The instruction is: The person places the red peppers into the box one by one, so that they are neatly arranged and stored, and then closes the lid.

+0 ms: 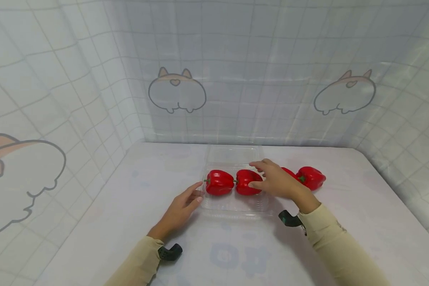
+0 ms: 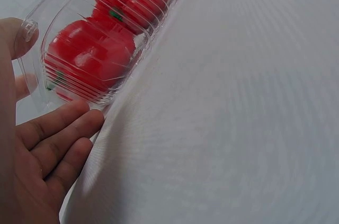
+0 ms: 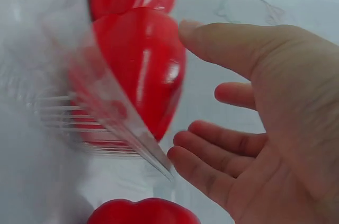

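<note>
My left fingers, loosely extended, likely steady the clear container; right fingers spread by its right pepper; both empty.

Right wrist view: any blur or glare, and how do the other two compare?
Right wrist: hazy and soft, white glints on a red pepper; left wrist: dimmer, a shadow beside the left hand; head: brighter, with faint glare streaks on the patterned backdrop.
</note>
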`<control>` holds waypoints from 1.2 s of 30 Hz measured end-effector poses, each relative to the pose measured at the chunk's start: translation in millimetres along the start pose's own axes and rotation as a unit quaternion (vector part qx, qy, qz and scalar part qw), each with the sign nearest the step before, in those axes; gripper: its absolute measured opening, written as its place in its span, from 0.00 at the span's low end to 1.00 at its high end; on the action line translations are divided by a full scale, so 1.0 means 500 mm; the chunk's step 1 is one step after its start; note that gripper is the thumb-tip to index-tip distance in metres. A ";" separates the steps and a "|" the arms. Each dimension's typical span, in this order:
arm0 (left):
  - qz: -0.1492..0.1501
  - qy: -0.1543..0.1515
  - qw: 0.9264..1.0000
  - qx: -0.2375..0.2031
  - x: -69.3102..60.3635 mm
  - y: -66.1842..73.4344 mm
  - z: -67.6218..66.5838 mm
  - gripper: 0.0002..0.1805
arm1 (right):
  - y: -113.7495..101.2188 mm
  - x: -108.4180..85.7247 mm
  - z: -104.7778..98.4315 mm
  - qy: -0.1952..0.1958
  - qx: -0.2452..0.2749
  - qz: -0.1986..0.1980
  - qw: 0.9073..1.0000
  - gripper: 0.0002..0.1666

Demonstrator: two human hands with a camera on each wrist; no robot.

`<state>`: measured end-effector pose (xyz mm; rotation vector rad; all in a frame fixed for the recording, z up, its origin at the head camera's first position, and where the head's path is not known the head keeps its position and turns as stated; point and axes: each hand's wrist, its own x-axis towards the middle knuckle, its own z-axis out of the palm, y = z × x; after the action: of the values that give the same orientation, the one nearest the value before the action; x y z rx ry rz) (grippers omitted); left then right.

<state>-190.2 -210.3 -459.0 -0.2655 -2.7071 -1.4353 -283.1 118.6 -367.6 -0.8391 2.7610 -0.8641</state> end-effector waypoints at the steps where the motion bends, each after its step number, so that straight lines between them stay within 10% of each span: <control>1: 0.001 0.000 1.000 0.001 0.000 0.000 0.000 0.29 | 0.003 -0.003 -0.003 0.009 0.011 -0.008 1.000 0.42; 7: 0.006 -0.001 1.000 0.000 0.002 0.000 -0.001 0.29 | 0.021 -0.023 -0.021 0.077 0.060 -0.050 0.994 0.32; 15: 0.002 -0.003 1.000 0.003 0.005 0.004 -0.004 0.29 | 0.058 -0.058 -0.048 0.143 0.072 -0.004 0.987 0.30; 36: 0.021 -0.005 1.000 0.000 0.002 -0.001 -0.004 0.29 | 0.129 -0.105 -0.058 0.163 0.010 0.006 0.986 0.28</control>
<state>-191.1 -211.9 -458.1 -0.3296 -2.6917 -1.4277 -277.5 205.4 -381.9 -0.7331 3.0229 -1.1148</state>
